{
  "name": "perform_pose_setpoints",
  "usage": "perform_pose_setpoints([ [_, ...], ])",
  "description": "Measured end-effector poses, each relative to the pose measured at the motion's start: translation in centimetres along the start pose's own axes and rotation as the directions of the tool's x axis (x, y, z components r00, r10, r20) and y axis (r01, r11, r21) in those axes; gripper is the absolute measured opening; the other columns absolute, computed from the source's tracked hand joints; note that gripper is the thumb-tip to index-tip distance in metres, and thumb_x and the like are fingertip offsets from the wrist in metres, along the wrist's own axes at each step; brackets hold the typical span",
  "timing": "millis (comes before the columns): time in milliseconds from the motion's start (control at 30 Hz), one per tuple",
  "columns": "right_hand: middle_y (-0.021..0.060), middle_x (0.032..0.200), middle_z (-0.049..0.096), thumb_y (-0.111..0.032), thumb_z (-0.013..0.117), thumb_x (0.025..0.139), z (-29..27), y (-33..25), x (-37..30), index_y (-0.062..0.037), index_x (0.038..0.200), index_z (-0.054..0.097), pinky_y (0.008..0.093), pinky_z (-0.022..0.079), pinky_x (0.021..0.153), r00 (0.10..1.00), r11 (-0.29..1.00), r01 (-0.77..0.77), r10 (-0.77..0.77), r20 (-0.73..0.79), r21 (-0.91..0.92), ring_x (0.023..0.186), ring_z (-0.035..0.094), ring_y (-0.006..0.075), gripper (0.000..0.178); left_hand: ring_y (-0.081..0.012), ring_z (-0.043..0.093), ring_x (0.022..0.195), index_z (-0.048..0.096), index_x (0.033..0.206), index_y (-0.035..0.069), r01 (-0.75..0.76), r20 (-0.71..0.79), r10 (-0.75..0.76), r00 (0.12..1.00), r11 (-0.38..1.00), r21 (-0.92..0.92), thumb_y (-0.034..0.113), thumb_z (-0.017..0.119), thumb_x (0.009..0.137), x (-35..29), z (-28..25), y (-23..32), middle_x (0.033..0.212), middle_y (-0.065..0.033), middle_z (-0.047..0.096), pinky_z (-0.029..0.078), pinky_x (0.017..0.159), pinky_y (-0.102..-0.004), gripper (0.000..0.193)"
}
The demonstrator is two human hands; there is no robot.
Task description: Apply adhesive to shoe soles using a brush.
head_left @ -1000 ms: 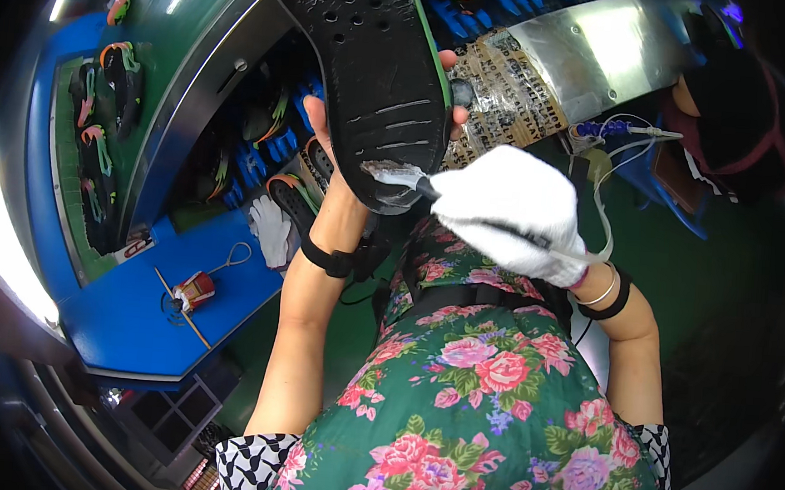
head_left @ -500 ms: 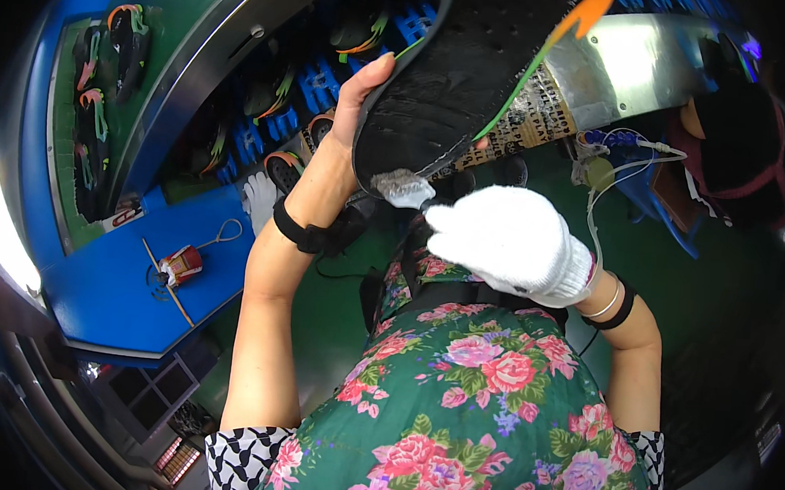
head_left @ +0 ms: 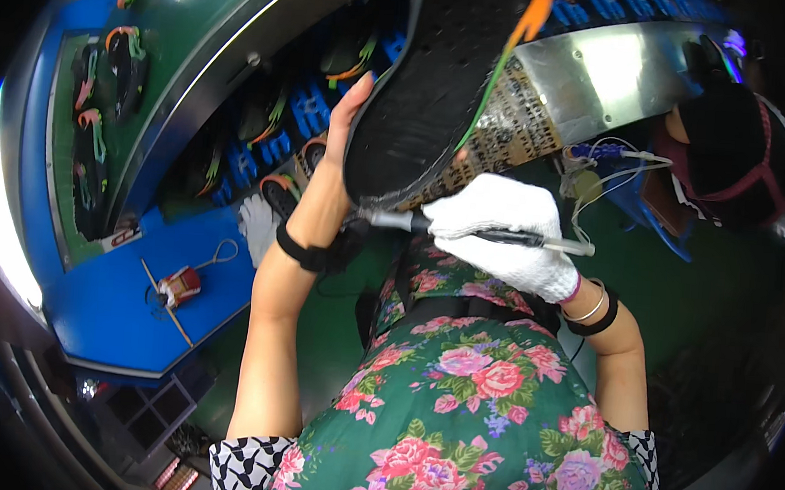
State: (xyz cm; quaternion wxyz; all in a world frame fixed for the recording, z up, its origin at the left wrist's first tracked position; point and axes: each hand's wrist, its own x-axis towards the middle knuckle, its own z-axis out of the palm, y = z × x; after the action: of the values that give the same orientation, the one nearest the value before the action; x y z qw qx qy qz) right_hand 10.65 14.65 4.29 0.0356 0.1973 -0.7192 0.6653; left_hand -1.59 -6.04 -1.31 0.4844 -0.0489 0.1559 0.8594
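Note:
My bare left hand (head_left: 338, 132) grips a black shoe sole (head_left: 430, 93) by its edge, with the thumb up along the left side. Orange and green trim runs down the sole's right edge, and its dark inner face is toward me. In a white knitted glove, my right hand (head_left: 503, 225) is closed round a brush (head_left: 399, 219) with a dark handle and a pale tube at its back end. The brush head lies at the sole's lower end, by my left wrist; whether the bristles touch the sole I cannot tell.
Several black shoe soles (head_left: 130, 72) with coloured trim lie on the green surface at left. More sit among blue racks behind my left hand. On a blue table (head_left: 106, 307) rest a red can (head_left: 180, 287) with a stick and a white glove (head_left: 257, 226). A metal machine edge (head_left: 605, 73) curves across.
The brush and my gloved right hand have shifted slightly left and turned, so the handle now shows. The sole has moved a little left with my left hand.

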Motion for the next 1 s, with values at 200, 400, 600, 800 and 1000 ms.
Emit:
perform_pose_setpoints([
  [200, 0.0121, 0.097, 0.077, -0.002, 0.08, 0.079, -4.1, 0.1, 2.4, -0.0029, 0.093, 0.078, 0.0341, 0.058, 0.08, 0.981, 0.983, 0.008, -0.042, -0.188, -0.181, 0.087, 0.074, 0.022, 0.014, -0.0513, 0.055, 0.128, 0.032, 0.158, 0.004, -0.039, -0.003, 0.04, 0.999, 0.966, -0.256, 0.065, 0.038, 0.101, -0.9, 1.0, -3.2, 0.155, -0.0258, 0.043, 0.048, 0.107, -0.0597, 0.084],
  [400, 0.012, 0.098, 0.075, 0.0, 0.076, 0.08, -6.9, 0.7, 6.2, -0.0031, 0.105, 0.076, 0.0376, 0.056, 0.074, 0.851, 0.593, 0.276, -0.516, -0.094, -0.756, 0.085, 0.07, 0.0285, 0.025, -0.0555, 0.059, 0.119, 0.039, 0.155, 0.007, 0.032, 0.038, -0.027, 0.999, 0.989, -0.142, 0.064, 0.042, 0.099, -1.5, 0.8, -5.0, 0.144, -0.0254, 0.054, 0.051, 0.099, -0.0652, 0.08],
  [600, 0.0077, 0.096, 0.074, -0.006, 0.079, 0.082, -0.4, -1.6, 0.8, -0.0098, 0.105, 0.077, 0.0367, 0.055, 0.074, 0.961, 0.912, 0.264, -0.275, 0.012, -0.313, 0.084, 0.069, 0.0259, 0.023, -0.0547, 0.059, 0.117, 0.031, 0.158, 0.005, -0.082, 0.072, 0.101, 0.992, 0.969, -0.233, 0.069, 0.047, 0.096, -1.5, 1.1, -3.2, 0.15, -0.0344, 0.042, 0.054, 0.097, -0.0626, 0.09],
  [800, 0.0116, 0.08, 0.07, 0.005, 0.084, 0.07, -4.9, -3.1, 0.5, -0.0041, 0.073, 0.066, 0.0407, 0.057, 0.069, 0.958, 0.735, -0.082, 0.246, -0.151, 0.673, 0.076, 0.067, 0.0292, 0.02, -0.047, 0.061, 0.087, 0.033, 0.156, 0.006, -0.203, 0.074, 0.231, 0.97, 0.94, -0.274, 0.081, 0.049, 0.088, -6.0, 2.4, -2.2, 0.138, -0.0378, 0.046, 0.061, 0.069, -0.0477, 0.103],
  [1000, 0.023, 0.093, 0.07, 0.007, 0.071, 0.074, -4.9, 1.7, -3.5, 0.0039, 0.087, 0.069, 0.0293, 0.055, 0.063, 0.88, 0.596, 0.033, 0.363, -0.306, 0.802, 0.075, 0.068, 0.024, 0.014, -0.0331, 0.055, 0.073, 0.044, 0.152, 0.015, -0.108, 0.365, 0.243, 0.899, 0.93, -0.351, 0.081, 0.046, 0.09, -8.2, 2.0, -2.4, 0.115, -0.0243, 0.044, 0.053, 0.057, -0.0356, 0.091],
])
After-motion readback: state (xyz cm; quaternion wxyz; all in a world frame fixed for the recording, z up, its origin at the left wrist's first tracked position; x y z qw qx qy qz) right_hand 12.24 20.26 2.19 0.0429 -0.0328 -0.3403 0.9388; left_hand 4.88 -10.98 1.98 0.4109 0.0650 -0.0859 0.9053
